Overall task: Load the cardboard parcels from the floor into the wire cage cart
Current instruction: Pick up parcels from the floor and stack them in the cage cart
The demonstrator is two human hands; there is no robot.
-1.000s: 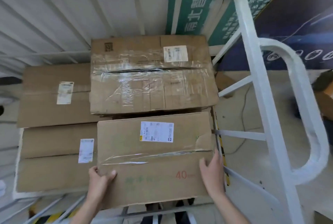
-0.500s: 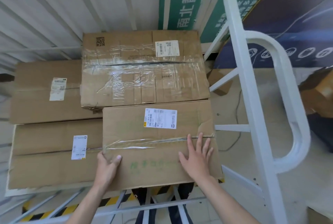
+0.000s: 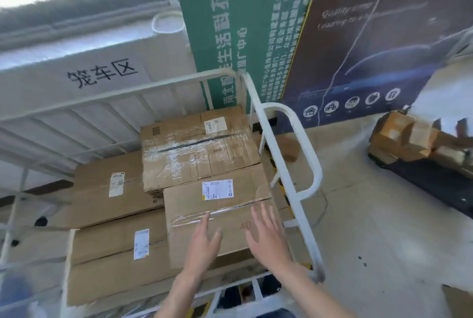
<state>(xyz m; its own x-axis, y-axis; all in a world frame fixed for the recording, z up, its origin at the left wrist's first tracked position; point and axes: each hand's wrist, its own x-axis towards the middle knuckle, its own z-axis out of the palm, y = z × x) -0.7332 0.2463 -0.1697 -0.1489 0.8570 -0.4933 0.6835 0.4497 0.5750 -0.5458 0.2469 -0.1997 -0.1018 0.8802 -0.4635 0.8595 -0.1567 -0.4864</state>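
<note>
Shows left hand [image 3: 204, 243] and right hand [image 3: 268, 238], grips spread and empty, now raised off the front parcel [image 3: 194, 202] pressed flat a moment ago, so seated in the wire cage cart [image 3: 282, 164], with floor parcels [image 3: 404, 138] waiting beyond.

green banner [image 3: 230, 36], dark poster [image 3: 371, 36], pale floor [image 3: 384, 253]

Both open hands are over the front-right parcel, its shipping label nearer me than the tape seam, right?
No. The head view shows the shipping label beyond the tape seam, on the far half of the front-right parcel. The left hand and right hand are open over it.
</note>
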